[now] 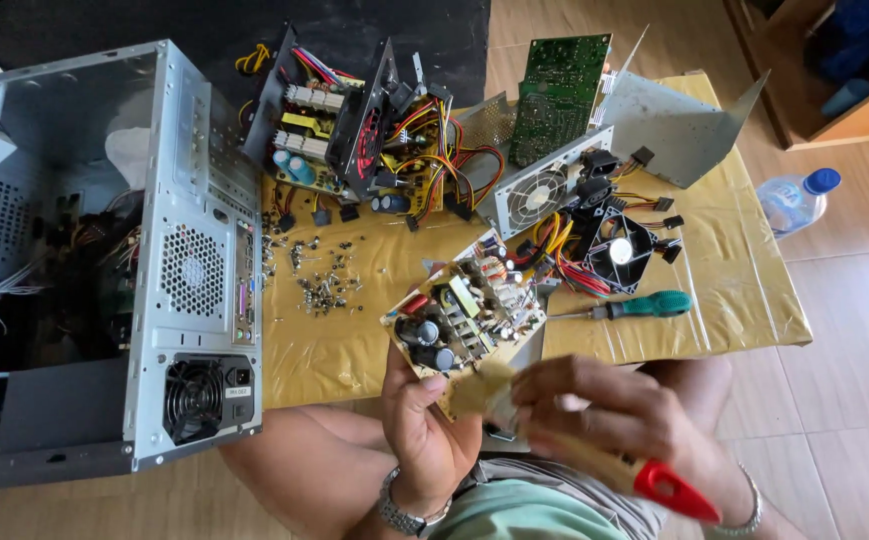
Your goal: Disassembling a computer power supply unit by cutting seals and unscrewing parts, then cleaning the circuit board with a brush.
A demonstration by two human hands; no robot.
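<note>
Gold cloth covers the low table (734,300), strewn with opened power supplies, a loose fan (622,250) and a green-handled screwdriver (644,305). Left hand (424,420) closes on the circuit board's (464,320) lower edge, above the lap; right hand (614,410) grips a red-tipped brush (594,455) (bristles blurred). Board seems light, stiff, fragile: best held by its edges. Tan, crowded with capacitors.
</note>
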